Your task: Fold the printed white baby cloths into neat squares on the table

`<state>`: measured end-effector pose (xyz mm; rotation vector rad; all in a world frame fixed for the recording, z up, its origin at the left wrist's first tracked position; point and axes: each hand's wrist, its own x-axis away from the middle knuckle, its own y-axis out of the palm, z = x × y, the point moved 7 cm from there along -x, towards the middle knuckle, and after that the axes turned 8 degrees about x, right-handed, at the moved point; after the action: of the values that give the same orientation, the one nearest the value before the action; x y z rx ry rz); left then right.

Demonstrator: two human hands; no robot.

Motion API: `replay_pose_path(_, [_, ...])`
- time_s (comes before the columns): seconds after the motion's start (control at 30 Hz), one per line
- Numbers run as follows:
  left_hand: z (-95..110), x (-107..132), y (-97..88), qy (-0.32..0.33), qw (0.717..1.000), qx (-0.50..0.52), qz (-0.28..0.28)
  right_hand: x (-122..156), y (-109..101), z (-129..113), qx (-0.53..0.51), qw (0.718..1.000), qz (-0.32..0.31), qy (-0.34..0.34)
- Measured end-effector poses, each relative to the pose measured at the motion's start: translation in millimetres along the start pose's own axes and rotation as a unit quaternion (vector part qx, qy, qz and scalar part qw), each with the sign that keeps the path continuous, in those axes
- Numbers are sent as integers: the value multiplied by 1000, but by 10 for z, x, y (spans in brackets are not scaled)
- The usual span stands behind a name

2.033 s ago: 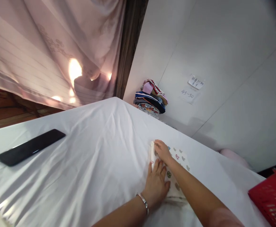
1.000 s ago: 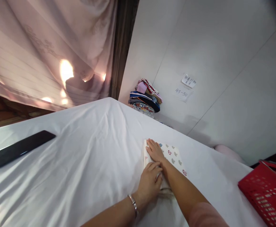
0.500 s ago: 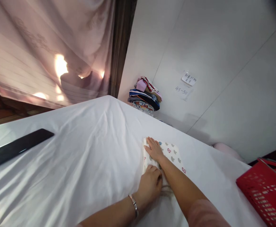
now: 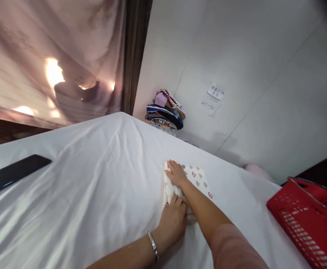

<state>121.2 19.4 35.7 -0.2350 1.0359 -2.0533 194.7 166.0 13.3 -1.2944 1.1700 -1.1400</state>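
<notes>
A white cloth (image 4: 200,181) printed with grey, red and blue motifs lies folded on the white sheet. My right hand (image 4: 177,174) rests flat on its far left part, fingers stretched out. Nearer to me, my left hand (image 4: 173,216), with a silver bracelet (image 4: 153,246) at the wrist, has its fingers curled onto the near part of the cloth. My left hand and right forearm hide some of that near part.
A black phone (image 4: 12,173) lies at the left. A red perforated basket (image 4: 306,224) stands at the right. Beyond the far edge, a stack of folded clothes (image 4: 166,112) sits against the grey wall (image 4: 241,56), near paper notes (image 4: 215,91). A pink curtain (image 4: 82,33) hangs at upper left.
The view has swung slightly right, so more of the basket shows and less of the phone. My left fingers have shifted a little along the cloth; my right hand stays flat on it.
</notes>
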Motion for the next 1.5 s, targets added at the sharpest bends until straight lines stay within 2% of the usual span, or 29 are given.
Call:
replay_pose_path(0.2, [141,191,44,5,995,-57,-82,36,-68,-34,-38,999,-25,22])
replay_pose_path(0.3, [220,337,-40,-4,992,-48,-120,209,-104,-54,-65,997,-40,26])
replay_pose_path(0.37, [284,391,-162,14,992,-30,-125,406,-134,-43,-71,997,-36,21])
replay_pose_path(0.43, [323,366,-323,41,995,-4,-94,650,-151,35,-74,996,-37,31])
replay_pose_path(0.53, [270,185,-522,82,997,2,3,1041,-172,294,-75,994,-29,76])
replay_pose_path(0.63, [88,-62,-496,95,991,-56,80,1410,-151,673,-85,985,-1,149])
replay_pose_path(0.73, [-156,-243,-249,67,989,-108,74,1724,-5,1027,-151,961,31,229])
replay_pose_path(0.83, [-317,-276,-31,60,989,-126,52,1916,169,1198,-258,928,84,253])
replay_pose_path(1.0, [-402,-223,25,79,984,-142,71,2065,245,1349,-414,847,185,276])
replay_pose_path(1.07, [-419,-221,23,83,983,-143,77,2104,251,1441,-447,818,192,307])
replay_pose_path(1.13, [-432,-222,27,89,983,-140,83,2115,267,1529,-462,803,174,333])
replay_pose_path(1.2, [-446,-221,37,93,983,-134,88,2085,273,1598,-459,808,150,338])
replay_pose_path(1.33, [-469,-208,66,97,983,-130,87,1897,227,1709,-404,843,131,330])
replay_pose_path(1.5, [-472,-190,55,104,982,-122,99,1418,47,1784,-293,894,123,315])
